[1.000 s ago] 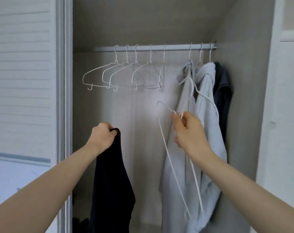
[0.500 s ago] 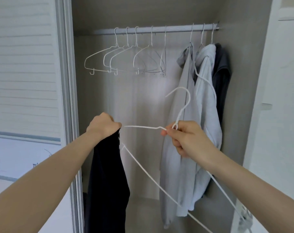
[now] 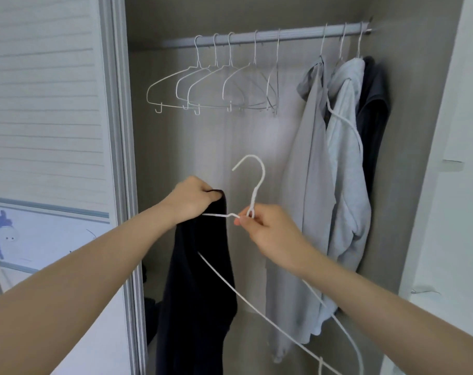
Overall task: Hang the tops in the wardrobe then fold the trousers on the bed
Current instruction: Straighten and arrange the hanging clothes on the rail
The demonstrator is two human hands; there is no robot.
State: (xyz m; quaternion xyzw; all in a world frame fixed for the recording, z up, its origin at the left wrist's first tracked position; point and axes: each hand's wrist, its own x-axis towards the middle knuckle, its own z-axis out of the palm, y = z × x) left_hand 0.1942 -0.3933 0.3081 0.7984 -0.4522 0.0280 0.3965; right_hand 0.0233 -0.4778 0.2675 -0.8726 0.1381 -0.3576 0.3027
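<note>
In front of the open wardrobe, my left hand (image 3: pixel 193 201) grips the top edge of a black top (image 3: pixel 200 282), which hangs straight down. My right hand (image 3: pixel 267 228) pinches the neck of a white wire hanger (image 3: pixel 253 185), hook pointing up. One shoulder arm of the hanger runs left into the black top under my left fist; its lower bar slants down to the right. On the rail (image 3: pixel 270 36) hang a grey top (image 3: pixel 308 169), a light grey hoodie (image 3: pixel 346 163) and a dark top (image 3: pixel 376 109).
Several empty white hangers (image 3: pixel 211 87) hang on the left half of the rail. A slatted sliding door (image 3: pixel 49 104) stands to the left and a white panel (image 3: pixel 457 158) to the right. Dark items (image 3: pixel 149 307) lie low on the wardrobe floor.
My right hand has turned the hanger from dangling downward to hook-up and brought its left arm into the black top at my left hand. The view has shifted slightly.
</note>
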